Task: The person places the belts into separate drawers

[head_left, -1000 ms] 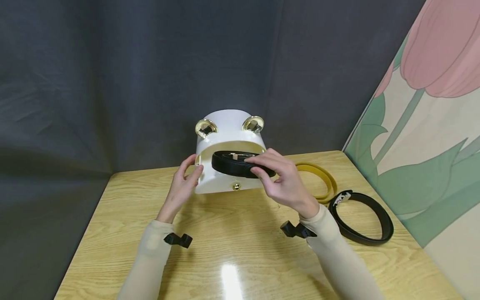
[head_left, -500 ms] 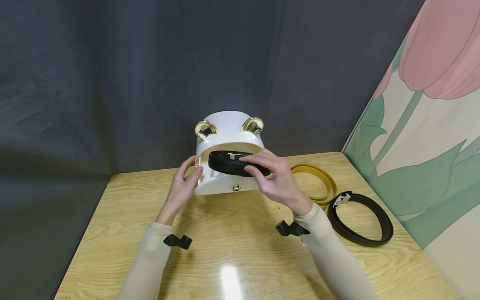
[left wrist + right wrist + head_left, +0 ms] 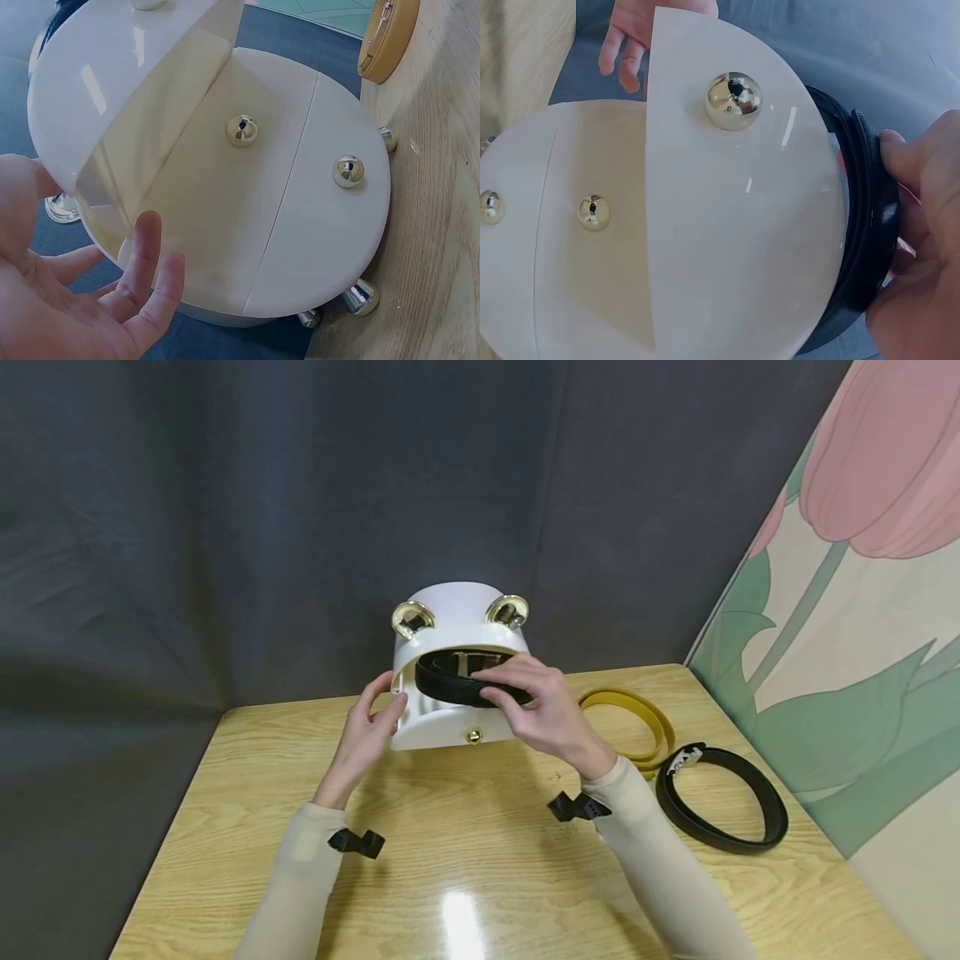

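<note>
A white rounded box (image 3: 459, 625) with two gold bowl-shaped pieces on top stands at the back of the wooden table (image 3: 480, 827), its front opening facing me. At its left edge my left hand (image 3: 362, 731) grips with thumb and fingers. My right hand (image 3: 546, 710) pinches a coiled black belt (image 3: 450, 687), thumb in front and fingers over the top edge, with the coil partly inside the opening. In the right wrist view the belt coil (image 3: 870, 225) shows behind the raised white flap (image 3: 735, 202). Gold knobs (image 3: 242, 130) sit on the box front in the left wrist view.
A coiled yellow belt (image 3: 654, 718) lies right of the box. In front of it is a second coiled black belt (image 3: 768, 802) with a silver buckle. A dark curtain (image 3: 450, 468) hangs behind; a flower-patterned panel (image 3: 847, 710) stands at the right.
My right hand has moved slightly left and upward, taking the black belt deeper into the box's opening. The left hand has stayed at the box's edge.
</note>
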Tool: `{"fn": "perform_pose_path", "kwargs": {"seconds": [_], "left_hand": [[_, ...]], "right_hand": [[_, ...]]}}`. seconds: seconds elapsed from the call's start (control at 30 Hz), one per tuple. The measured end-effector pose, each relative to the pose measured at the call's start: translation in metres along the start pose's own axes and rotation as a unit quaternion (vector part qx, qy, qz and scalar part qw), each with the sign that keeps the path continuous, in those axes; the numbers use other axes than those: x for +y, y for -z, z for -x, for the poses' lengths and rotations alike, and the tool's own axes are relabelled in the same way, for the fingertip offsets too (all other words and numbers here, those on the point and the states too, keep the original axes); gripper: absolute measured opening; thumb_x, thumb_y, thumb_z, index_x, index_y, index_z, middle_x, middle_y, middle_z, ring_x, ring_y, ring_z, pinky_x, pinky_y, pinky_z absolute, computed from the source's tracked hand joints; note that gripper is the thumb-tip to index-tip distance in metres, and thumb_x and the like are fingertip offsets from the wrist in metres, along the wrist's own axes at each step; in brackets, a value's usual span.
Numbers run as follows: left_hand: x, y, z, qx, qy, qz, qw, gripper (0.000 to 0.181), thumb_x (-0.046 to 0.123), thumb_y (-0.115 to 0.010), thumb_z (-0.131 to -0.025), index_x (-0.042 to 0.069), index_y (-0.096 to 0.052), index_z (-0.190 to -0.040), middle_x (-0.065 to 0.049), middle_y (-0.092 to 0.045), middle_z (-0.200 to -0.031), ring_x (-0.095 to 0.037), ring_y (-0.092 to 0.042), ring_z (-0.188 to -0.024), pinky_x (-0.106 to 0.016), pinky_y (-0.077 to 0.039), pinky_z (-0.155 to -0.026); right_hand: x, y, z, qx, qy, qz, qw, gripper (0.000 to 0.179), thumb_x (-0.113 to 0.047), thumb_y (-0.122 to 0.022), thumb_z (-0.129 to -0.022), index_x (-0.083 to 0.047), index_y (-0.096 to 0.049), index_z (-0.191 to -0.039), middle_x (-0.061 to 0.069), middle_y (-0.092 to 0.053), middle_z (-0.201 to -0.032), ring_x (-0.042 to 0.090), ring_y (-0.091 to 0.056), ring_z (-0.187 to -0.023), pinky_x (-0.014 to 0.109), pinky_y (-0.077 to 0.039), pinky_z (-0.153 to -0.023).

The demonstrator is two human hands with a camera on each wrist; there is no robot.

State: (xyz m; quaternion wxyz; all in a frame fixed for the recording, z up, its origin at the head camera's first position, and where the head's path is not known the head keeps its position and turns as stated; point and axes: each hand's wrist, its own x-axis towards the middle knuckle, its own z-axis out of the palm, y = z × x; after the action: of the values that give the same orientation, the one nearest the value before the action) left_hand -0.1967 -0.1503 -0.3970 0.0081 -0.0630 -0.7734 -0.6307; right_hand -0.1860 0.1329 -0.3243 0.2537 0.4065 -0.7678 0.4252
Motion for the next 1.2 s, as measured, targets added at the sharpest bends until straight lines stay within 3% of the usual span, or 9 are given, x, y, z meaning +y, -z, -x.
{"fn": "perform_pose_path", "kwargs": {"seconds": [0.27, 0.57, 0.9, 1.2], "left_hand": [[0.000, -0.002, -0.001, 0.002, 0.003, -0.001, 1.0000, 0.063, 0.036, -0.054, -0.113, 0.018, -0.032, -0.169, -0.007, -0.034, -0.172, -0.032, -0.062, -0.131, -0.022, -0.052, -0.094], [0.002, -0.003, 0.001, 0.008, 0.001, -0.012, 0.9999, 0.063, 0.038, -0.053, -0.113, 0.018, -0.032, -0.168, -0.006, -0.035, -0.172, -0.028, -0.064, -0.125, -0.020, -0.051, -0.093], [0.003, -0.003, -0.001, 0.012, 0.004, -0.007, 0.9999, 0.062, 0.035, -0.053, -0.113, 0.018, -0.032, -0.168, -0.008, -0.036, -0.171, -0.035, -0.061, -0.131, -0.040, -0.051, -0.106], [0.002, -0.002, -0.003, 0.012, 0.000, -0.010, 0.9999, 0.062, 0.034, -0.053, -0.113, 0.017, -0.032, -0.168, -0.009, -0.036, -0.171, -0.033, -0.063, -0.129, -0.027, -0.052, -0.098]], "right_hand": [[0.000, -0.001, -0.004, -0.029, -0.020, 0.012, 0.9993, 0.022, -0.006, -0.078, -0.097, -0.010, -0.083, -0.118, 0.003, -0.082, -0.103, 0.015, -0.068, -0.097, 0.032, -0.053, -0.085], [0.001, -0.003, -0.009, -0.034, -0.018, 0.018, 0.9991, 0.022, -0.006, -0.079, -0.096, -0.010, -0.084, -0.116, 0.003, -0.081, -0.099, 0.015, -0.068, -0.092, 0.029, -0.052, -0.076], [0.004, -0.005, -0.016, -0.046, -0.044, 0.027, 0.9976, 0.019, -0.008, -0.080, -0.095, -0.011, -0.085, -0.114, 0.002, -0.080, -0.095, 0.012, -0.064, -0.083, 0.027, -0.048, -0.068], [0.005, -0.007, -0.022, -0.091, -0.113, 0.035, 0.9888, 0.021, -0.015, -0.083, -0.095, -0.017, -0.085, -0.115, 0.000, -0.081, -0.095, 0.013, -0.062, -0.080, 0.028, -0.049, -0.069]]}}
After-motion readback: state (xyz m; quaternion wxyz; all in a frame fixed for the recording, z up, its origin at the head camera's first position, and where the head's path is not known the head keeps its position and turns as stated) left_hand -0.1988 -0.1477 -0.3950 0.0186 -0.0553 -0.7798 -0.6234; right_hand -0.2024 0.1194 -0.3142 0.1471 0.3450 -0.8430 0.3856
